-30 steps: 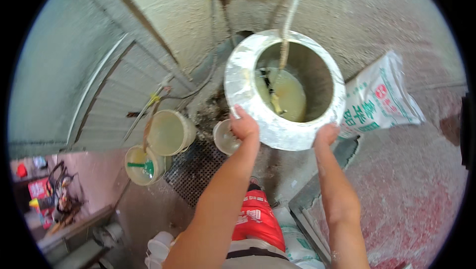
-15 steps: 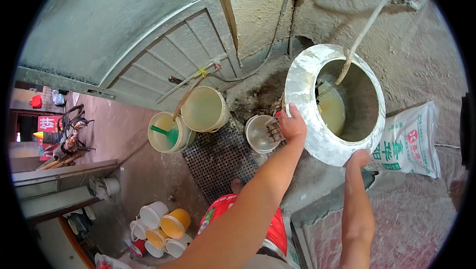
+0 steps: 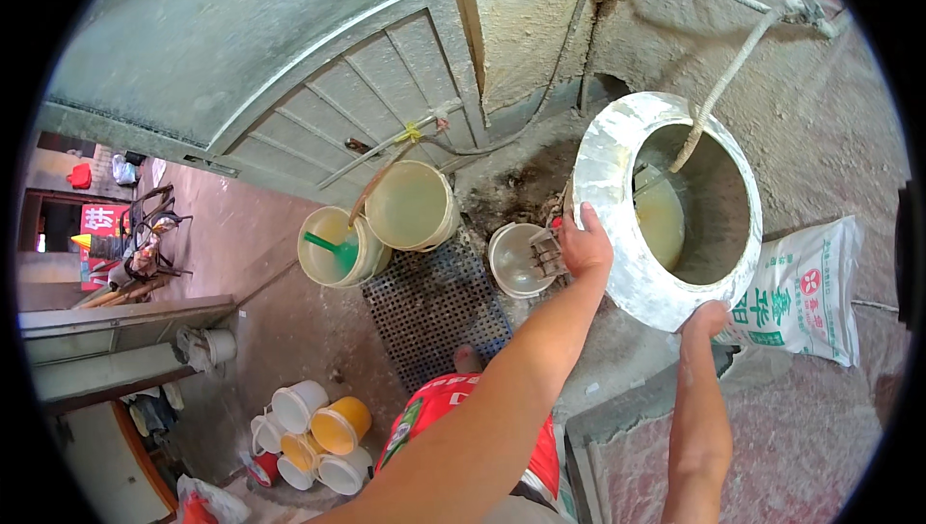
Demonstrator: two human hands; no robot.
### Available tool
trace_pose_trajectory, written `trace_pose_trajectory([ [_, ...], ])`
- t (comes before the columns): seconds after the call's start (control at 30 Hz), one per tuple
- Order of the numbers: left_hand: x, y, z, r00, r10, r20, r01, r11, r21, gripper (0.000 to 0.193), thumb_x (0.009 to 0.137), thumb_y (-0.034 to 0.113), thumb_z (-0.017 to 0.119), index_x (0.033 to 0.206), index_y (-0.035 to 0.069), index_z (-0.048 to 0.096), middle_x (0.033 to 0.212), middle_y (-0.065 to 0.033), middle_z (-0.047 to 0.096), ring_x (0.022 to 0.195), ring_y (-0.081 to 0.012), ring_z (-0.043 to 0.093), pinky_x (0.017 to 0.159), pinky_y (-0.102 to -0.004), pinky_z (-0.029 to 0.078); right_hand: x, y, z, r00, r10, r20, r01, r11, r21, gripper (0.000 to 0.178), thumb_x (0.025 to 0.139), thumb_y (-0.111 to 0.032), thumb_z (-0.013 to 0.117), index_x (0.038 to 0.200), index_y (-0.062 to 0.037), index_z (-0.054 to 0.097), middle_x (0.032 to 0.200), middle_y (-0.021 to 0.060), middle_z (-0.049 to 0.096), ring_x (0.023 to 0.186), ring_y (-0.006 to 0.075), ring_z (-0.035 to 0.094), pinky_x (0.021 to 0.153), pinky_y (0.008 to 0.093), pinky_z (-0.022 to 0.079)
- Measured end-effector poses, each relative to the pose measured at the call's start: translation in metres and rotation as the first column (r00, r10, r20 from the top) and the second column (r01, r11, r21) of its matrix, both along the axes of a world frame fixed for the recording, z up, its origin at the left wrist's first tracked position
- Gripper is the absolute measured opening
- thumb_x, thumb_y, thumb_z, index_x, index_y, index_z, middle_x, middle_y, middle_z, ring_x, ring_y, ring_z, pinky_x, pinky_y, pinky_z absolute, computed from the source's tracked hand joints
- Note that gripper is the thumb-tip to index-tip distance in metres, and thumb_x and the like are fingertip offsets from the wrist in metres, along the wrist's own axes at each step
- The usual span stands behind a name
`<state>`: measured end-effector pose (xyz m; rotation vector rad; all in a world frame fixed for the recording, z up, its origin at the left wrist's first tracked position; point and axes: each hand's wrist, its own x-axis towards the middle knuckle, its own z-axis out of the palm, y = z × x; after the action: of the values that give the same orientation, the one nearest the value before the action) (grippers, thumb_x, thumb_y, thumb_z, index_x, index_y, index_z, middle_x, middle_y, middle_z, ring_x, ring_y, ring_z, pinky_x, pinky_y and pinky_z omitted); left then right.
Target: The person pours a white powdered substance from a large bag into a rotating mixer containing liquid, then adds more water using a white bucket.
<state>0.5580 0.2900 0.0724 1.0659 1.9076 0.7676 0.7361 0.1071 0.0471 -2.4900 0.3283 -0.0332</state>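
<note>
A round metal drum (image 3: 620,254) with a wide, white-smeared collar stands at the right, its mouth tilted toward me. Cloudy yellowish liquid (image 3: 661,225) lies inside. A pale hose (image 3: 728,80) hangs down into the opening. My left hand (image 3: 585,246) grips the drum's left outer edge, thumb up along the collar and other fingers partly hidden. At the lower edge, my right hand (image 3: 706,317) is closed on the rim, with its fingertips out of sight beneath. Just left of the drum, a small white bucket (image 3: 511,278) stands by a metal bracket-like part (image 3: 550,254).
Two large buckets (image 3: 424,234) (image 3: 313,268) stand by the grey door (image 3: 318,128), one with a green scoop (image 3: 333,246). A perforated black mat (image 3: 415,307) lies below them. A white printed sack (image 3: 805,297) leans at the right. Several white and yellow buckets (image 3: 340,425) are stacked lower left.
The whole view has shifted slightly, so most things sit a little further right. Both hands keep their places on the drum.
</note>
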Motion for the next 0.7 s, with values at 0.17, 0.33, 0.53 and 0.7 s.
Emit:
trace_pose_trajectory([
  [0.17,-0.001,-0.001,-0.003,1.000,0.006,0.002,-0.006,1.000,-0.012,0.053,0.085,0.047,0.038,0.111,0.003,0.053,0.108,-0.0204,0.054,0.099,-0.0373,0.051,0.084,-0.0426,0.040,-0.010,0.008,0.014,0.996,-0.086,0.018,0.082,0.984,0.157,0.048,0.086,-0.028,0.032,0.101,0.0153,0.047,0.100,0.0342,0.052,0.091,0.0459,0.052,0.081,0.0481,0.039],
  [0.33,-0.001,0.000,-0.002,1.000,0.026,-0.007,-0.026,1.000,-0.017,0.054,0.085,0.048,0.038,0.111,0.003,0.053,0.108,-0.0208,0.054,0.099,-0.0376,0.051,0.084,-0.0427,0.040,-0.016,0.014,0.023,0.993,-0.120,-0.004,0.118,0.976,0.185,0.047,0.086,-0.027,0.033,0.100,0.0152,0.048,0.100,0.0341,0.052,0.091,0.0458,0.052,0.081,0.0482,0.039],
  [0.53,0.000,-0.002,-0.004,1.000,0.006,0.021,-0.006,1.000,0.003,0.055,0.085,0.048,0.038,0.111,0.002,0.053,0.107,-0.0216,0.055,0.098,-0.0385,0.051,0.083,-0.0430,0.040,-0.010,0.008,0.016,0.997,-0.070,-0.016,0.072,0.989,0.126,0.045,0.086,-0.026,0.034,0.098,0.0151,0.049,0.098,0.0338,0.053,0.090,0.0455,0.052,0.078,0.0483,0.040],
  [0.7,0.000,0.000,-0.006,1.000,0.010,-0.008,-0.010,1.000,-0.012,0.057,0.084,0.049,0.037,0.109,0.000,0.053,0.106,-0.0226,0.055,0.096,-0.0392,0.052,0.082,-0.0440,0.040,-0.001,0.002,0.004,1.000,-0.018,-0.021,0.020,0.996,0.086,0.043,0.087,-0.024,0.034,0.099,0.0138,0.049,0.098,0.0336,0.053,0.090,0.0452,0.052,0.078,0.0481,0.040],
])
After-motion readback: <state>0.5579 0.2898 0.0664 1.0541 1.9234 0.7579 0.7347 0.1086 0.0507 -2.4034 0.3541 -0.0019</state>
